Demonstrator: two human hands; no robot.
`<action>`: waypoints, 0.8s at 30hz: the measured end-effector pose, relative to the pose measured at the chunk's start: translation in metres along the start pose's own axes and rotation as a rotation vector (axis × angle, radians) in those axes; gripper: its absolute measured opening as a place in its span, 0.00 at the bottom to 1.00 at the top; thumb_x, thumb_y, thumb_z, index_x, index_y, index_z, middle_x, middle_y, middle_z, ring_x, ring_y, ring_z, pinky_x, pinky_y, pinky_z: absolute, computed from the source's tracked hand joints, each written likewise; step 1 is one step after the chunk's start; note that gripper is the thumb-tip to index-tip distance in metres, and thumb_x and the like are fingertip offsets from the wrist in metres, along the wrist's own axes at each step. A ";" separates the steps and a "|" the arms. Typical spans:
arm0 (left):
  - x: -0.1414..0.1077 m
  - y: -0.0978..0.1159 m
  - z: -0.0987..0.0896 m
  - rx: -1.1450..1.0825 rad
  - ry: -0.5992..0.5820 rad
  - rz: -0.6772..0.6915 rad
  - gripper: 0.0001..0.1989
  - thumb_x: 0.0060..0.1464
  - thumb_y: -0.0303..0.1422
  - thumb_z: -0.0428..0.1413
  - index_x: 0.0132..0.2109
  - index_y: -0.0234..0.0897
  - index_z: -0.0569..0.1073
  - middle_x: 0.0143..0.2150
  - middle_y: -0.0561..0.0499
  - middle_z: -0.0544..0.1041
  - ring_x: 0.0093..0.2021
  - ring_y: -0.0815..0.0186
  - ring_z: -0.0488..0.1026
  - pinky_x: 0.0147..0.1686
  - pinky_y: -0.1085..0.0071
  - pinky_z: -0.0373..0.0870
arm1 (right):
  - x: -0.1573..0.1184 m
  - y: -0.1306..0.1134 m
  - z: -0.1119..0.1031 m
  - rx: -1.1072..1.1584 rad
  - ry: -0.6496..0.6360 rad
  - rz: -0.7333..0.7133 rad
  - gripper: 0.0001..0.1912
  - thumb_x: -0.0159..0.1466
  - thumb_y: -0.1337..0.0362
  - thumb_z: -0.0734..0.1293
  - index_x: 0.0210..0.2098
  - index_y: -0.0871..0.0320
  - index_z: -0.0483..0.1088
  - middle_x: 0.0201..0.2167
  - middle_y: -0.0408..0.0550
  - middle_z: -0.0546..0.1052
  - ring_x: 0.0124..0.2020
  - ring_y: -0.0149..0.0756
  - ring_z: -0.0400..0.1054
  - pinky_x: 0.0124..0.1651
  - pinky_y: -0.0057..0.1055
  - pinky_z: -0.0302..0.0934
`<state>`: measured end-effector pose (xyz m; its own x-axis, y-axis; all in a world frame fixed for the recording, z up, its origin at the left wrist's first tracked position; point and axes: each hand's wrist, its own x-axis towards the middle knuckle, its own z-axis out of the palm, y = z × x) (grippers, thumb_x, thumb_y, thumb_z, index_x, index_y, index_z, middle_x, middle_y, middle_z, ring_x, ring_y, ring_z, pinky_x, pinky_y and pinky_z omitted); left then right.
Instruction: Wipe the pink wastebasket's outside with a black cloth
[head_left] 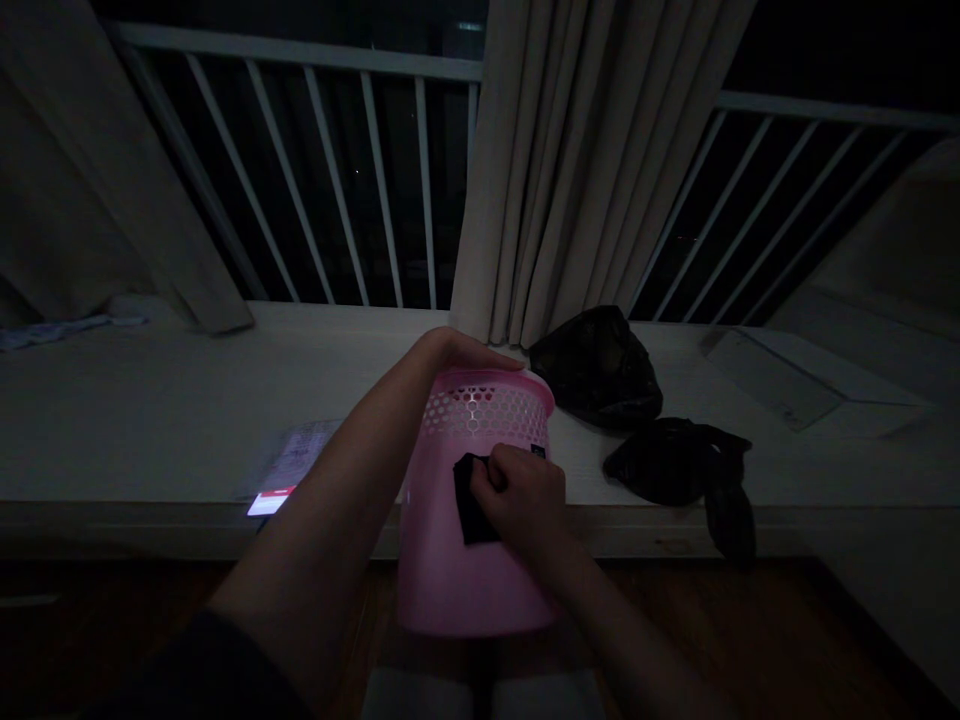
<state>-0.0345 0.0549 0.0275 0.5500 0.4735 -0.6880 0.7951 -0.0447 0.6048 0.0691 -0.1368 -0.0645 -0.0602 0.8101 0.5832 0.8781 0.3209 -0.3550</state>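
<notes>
At the front of the white window ledge [165, 420], I have the pink basket [480, 590] standing before me, mouth up, its holed band near the top. My left hand [484, 352] lies over the rim, fingers stretched along it; I cannot tell whether its thumb hooks beneath. My right hand [521, 495] is curled into a fist, fingers closed on a black cloth [474, 515] against the basket's wall. What supports the base is lost in the gloom, so I judge balance the main worry: if the right hand pushes harder than the left braces, the basket could twist or tip. A loose pinch could let the cloth slide free, and its edge might snag if it strays up into the holes. A sweep of my left forearm could knock the lit screen [271, 501] off the ledge's edge. Should the rim swing right, it could shove the large black bag [600, 370] just beside it, or the smaller black bag [667, 462], part of which hangs over the edge.
</notes>
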 end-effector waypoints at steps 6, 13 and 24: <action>-0.002 0.001 -0.001 0.084 0.072 0.102 0.35 0.42 0.61 0.55 0.49 0.41 0.77 0.42 0.44 0.80 0.49 0.53 0.74 0.47 0.64 0.68 | 0.000 0.000 0.001 0.016 0.016 -0.008 0.14 0.60 0.63 0.63 0.19 0.57 0.61 0.17 0.40 0.68 0.20 0.27 0.59 0.27 0.30 0.40; -0.005 0.002 0.000 0.109 0.075 0.059 0.36 0.43 0.62 0.53 0.50 0.41 0.77 0.43 0.42 0.80 0.51 0.50 0.73 0.46 0.61 0.69 | -0.001 0.002 0.001 0.023 0.005 -0.006 0.14 0.60 0.63 0.63 0.19 0.57 0.61 0.16 0.40 0.67 0.20 0.27 0.59 0.27 0.29 0.41; 0.000 -0.002 -0.004 0.049 0.015 0.040 0.35 0.42 0.62 0.54 0.48 0.40 0.77 0.40 0.43 0.80 0.47 0.52 0.75 0.45 0.63 0.70 | 0.000 0.002 0.000 0.024 0.003 0.005 0.14 0.60 0.63 0.63 0.19 0.56 0.61 0.16 0.40 0.67 0.20 0.28 0.58 0.27 0.29 0.42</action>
<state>-0.0368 0.0584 0.0283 0.5781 0.4835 -0.6573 0.7843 -0.1071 0.6110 0.0706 -0.1363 -0.0646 -0.0546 0.8099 0.5840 0.8668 0.3287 -0.3749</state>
